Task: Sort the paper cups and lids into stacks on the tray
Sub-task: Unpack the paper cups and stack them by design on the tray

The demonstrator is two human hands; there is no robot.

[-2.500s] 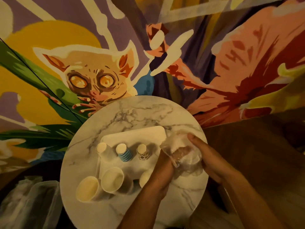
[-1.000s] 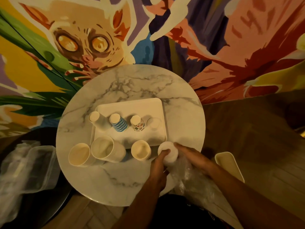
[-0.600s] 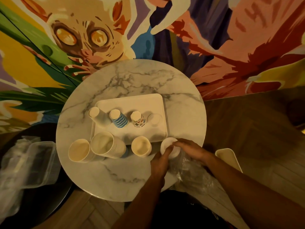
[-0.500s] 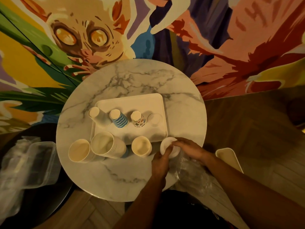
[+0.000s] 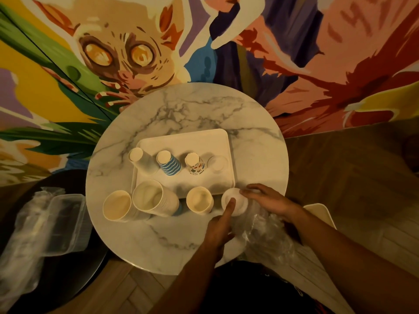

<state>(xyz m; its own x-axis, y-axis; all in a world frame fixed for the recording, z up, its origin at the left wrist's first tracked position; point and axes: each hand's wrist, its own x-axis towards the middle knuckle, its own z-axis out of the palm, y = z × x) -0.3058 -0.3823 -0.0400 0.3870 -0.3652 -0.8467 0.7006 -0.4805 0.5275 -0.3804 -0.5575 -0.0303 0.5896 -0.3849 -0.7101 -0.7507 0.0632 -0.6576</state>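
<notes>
- Plastic bag (image 5: 265, 236): 2.5 s ago lifted in both hands over the right end of the tray (image 5: 186, 137); now crumpled at the near right edge of the table (image 5: 158, 234).
- Lid (image 5: 239, 206): now flat on the table, beside the tray's near right corner.
- Left hand (image 5: 218, 232): finger moved from the lid's near rim onto its top.
- Right hand (image 5: 269, 201): fingers spread flatter at the lid's right rim.
</notes>
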